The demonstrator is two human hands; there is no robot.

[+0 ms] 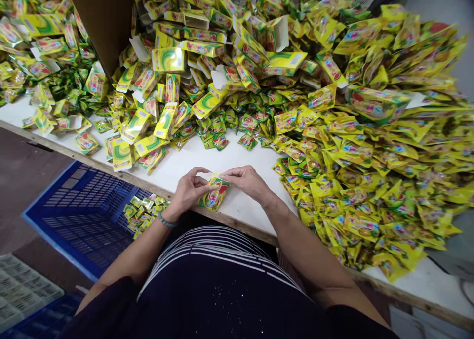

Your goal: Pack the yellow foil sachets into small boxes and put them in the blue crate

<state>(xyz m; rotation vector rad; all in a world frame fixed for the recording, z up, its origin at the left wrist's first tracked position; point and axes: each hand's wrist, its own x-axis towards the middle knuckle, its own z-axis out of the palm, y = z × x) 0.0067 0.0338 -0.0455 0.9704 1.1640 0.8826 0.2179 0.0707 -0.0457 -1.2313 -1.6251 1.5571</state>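
A small yellow and green box (215, 194) with a red fruit picture is held near the front edge of the white table (237, 157). My left hand (189, 188) grips its left side, thumb across the printed face. The fingers of my right hand (246, 179) pinch the top right of the same box. Behind my hands lie small green packets (249, 123) and a heap of yellow and green boxes (168, 60). A large pile of yellow packets (355, 181) spreads over the right side.
A blue crate (92, 205) with several small boxes inside stands below the table's front edge at left. A brown cardboard divider (103, 25) rises between the heaps at back left. A white crate (25, 289) is at lower left.
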